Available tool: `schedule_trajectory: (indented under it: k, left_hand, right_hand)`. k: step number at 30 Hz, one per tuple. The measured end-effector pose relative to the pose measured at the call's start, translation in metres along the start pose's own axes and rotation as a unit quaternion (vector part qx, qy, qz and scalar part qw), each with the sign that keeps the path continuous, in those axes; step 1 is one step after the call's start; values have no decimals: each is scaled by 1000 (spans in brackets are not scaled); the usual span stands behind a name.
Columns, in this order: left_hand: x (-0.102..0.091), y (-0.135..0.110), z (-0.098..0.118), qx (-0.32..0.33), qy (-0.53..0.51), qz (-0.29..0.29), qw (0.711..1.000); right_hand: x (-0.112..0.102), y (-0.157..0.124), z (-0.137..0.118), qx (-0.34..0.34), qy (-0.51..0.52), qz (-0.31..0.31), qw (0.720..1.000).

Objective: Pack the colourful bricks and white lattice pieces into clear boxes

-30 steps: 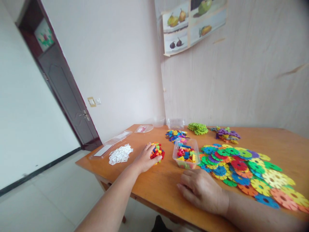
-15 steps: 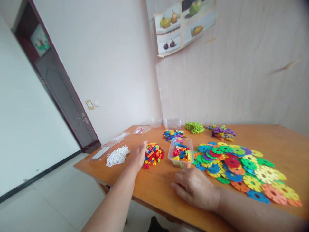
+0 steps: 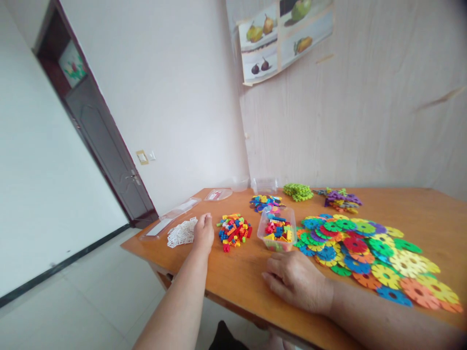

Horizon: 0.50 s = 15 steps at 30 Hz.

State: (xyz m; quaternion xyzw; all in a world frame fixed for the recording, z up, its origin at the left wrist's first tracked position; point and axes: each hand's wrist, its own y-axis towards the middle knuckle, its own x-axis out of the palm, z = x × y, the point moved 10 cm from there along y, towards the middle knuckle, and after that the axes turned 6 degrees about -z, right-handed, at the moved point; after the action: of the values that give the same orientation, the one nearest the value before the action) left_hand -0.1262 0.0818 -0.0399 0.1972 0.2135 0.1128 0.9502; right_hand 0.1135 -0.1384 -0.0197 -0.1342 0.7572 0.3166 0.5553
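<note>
so here's where we are: our left hand (image 3: pixel 203 233) lies palm down on the table (image 3: pixel 241 277) out to the left, fingers stretched away from us and loosely open, with nothing in it as far as we can see. it sits right between two heaps. the pile of little white pieces (image 3: pixel 181 232) is just to its left, about touching the fingers, and the loose brick pile (image 3: pixel 234 231) is just to its right with a thin strip of bare wood between them. the brick pile is a roundish scatter with no real long axis

our right hand (image 3: pixel 295 282) rests near us on the wood, fingers slack and a bit curled, gripping nothing. the clear tub (image 3: pixel 278 228), already holding bricks, stands just beyond it on the far side

so the left hand is clearly the nearer one to the loose bricks, and the tub sits just right of that pile, between it and the big spread of flower discs (image 3: pixel 368 253). farther back there's a green heap (image 3: pixel 298 192) and a purple heap (image 3: pixel 341 200) near the wall
</note>
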Motion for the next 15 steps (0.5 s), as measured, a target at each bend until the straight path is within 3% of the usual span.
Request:
schedule_trajectory:
  k: [9,15]
  left_hand:
    - [29,4,-16,-35,82,-108,990]
    - [28,8,-21,-57,151,-112,981]
  right_hand:
    - [2,1,2,7,11,-2,1000]
    - [0,2,0,3,14,-2,1000]
